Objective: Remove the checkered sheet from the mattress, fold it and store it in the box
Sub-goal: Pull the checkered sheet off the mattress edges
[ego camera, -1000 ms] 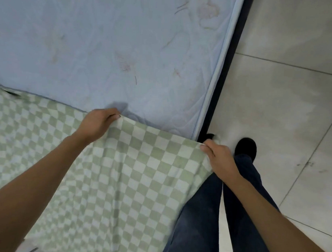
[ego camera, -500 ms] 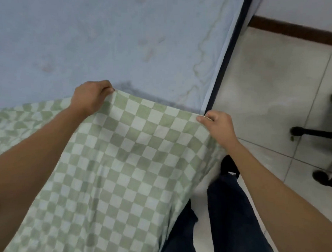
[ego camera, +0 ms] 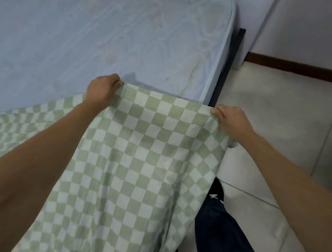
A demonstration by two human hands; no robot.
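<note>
— Pulled further up the bed than a second ago, the checkered sheet [ego camera: 141, 153] now has its leading edge close to the mattress [ego camera: 89, 38] corner, and I see wall and skirting where only tile showed before.

— What is holding it?

— Both hands. I see the left hand [ego camera: 103, 90] clenched on the sheet's top edge, knuckles up, fingers curled under the hem. The right hand [ego camera: 231, 120] pinches the corner of that same edge, out past the mattress side and over the floor [ego camera: 274, 120].

— And the cloth itself?

— Soft woven fabric in pale green and cream squares, stretched fairly flat between the two grips, then sagging into loose folds lower down. Its left part lies on the mattress; the right part hangs off the side in front of my dark trouser leg [ego camera: 219, 231].

— The mattress?

— Bare, light blue, quilted with a faint swirling stitch and some faded stains, with a piped rim. A dark bed frame [ego camera: 227, 67] runs along its side. Beyond it, glossy grey tiles meet a brown skirting board [ego camera: 295, 68] under a pale wall [ego camera: 306, 27].
</note>
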